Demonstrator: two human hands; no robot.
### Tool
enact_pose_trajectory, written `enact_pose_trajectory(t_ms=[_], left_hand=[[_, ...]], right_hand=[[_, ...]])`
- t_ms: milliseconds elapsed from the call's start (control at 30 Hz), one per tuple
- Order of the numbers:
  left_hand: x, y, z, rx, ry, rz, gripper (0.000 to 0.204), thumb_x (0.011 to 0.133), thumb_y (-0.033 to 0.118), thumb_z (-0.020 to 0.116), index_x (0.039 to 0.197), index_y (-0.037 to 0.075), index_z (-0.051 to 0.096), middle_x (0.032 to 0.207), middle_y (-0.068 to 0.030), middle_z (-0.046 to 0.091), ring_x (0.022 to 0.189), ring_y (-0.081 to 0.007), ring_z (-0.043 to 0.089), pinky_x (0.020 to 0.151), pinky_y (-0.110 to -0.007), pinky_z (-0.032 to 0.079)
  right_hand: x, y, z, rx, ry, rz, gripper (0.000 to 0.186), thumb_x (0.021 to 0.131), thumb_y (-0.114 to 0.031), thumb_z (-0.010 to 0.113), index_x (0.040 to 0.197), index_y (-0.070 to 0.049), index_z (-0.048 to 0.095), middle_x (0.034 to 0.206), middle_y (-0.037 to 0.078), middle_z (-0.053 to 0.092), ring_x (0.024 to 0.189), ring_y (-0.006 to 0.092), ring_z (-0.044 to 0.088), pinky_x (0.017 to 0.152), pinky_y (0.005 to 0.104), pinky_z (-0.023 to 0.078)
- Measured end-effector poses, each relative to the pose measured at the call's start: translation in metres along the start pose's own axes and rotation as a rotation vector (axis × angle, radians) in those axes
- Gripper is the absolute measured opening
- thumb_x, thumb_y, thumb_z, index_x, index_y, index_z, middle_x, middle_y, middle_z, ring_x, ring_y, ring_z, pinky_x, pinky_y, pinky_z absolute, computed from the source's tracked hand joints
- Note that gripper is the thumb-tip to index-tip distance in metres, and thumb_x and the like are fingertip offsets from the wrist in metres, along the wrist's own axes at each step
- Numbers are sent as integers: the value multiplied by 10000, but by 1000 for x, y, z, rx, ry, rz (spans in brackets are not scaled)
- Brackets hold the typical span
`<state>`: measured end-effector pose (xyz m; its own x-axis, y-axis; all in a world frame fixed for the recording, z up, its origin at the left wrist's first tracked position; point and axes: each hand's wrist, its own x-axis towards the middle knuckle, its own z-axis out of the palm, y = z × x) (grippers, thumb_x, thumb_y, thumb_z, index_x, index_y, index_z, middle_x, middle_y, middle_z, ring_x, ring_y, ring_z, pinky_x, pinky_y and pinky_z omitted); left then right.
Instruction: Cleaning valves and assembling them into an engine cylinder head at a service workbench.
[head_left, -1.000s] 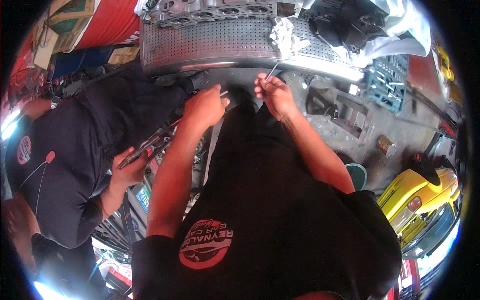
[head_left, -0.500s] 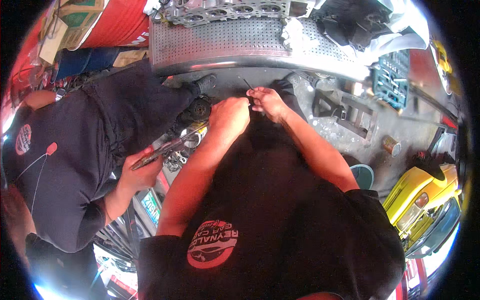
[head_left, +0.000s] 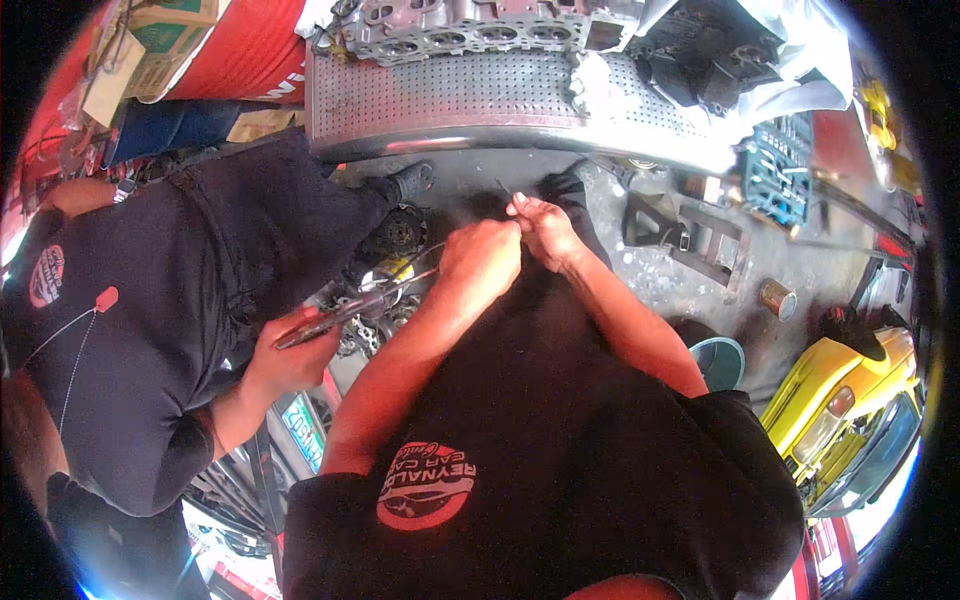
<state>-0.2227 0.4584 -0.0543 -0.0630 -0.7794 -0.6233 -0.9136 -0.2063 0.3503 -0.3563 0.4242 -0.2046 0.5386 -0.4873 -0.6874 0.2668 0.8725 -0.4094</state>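
My right hand [head_left: 548,232] is closed, fingertips pinching a thin dark rod [head_left: 503,187] whose end points up toward the metal table. Pressed close beside it, my left hand [head_left: 481,258] is curled into a fist with its back to me; whatever it grips is hidden. Both hands are held in front of my dark shirt, just short of the table edge. On my left, a co-worker's hand [head_left: 292,352] holds a long dark tool [head_left: 340,315]. Thin rods run from near that tool toward my left wrist; I cannot tell whether they touch it.
An engine cylinder head [head_left: 470,32] and a dark engine part [head_left: 710,55] rest on the perforated metal table [head_left: 440,95]. To the right are a teal socket set case [head_left: 778,170], a metal stand [head_left: 715,240], a can [head_left: 777,298], a bucket [head_left: 720,362] and a yellow car part [head_left: 830,400].
Both my hands have shifted slightly right and down, staying together. Less of the thin rod shows above my right fingers. The co-worker's hand and tool have moved slightly right.
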Motion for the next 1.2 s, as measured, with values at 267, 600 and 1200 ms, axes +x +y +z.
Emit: enact_pose_trajectory(t_ms=[267,600,1200], left_hand=[[-2,-2,-6,-6,10,26,243,917,188,557,1081,75,697,937,-227,710,906,-414,695,822,-522,543],[9,-10,-24,-29,99,-54,176,919,202,569,994,89,681,928,-197,712,912,-405,690,793,-521,536],[0,-11,-9,17,87,56,262,938,183,529,1136,172,700,878,-215,708,838,-411,695,770,-530,549]], right_hand=[[-19,-5,-6,64,-117,-27,256,1037,-261,561,1165,-50,630,845,22,650,715,133,583,645,287,456],[-38,-18,-12,-309,-79,-175,345,1059,-268,521,1285,-26,618,648,-1,573,595,80,501,626,234,437],[-13,-22,-15,-224,-45,27,137,1033,-197,552,1117,-115,622,758,-44,535,581,73,442,495,253,399]])
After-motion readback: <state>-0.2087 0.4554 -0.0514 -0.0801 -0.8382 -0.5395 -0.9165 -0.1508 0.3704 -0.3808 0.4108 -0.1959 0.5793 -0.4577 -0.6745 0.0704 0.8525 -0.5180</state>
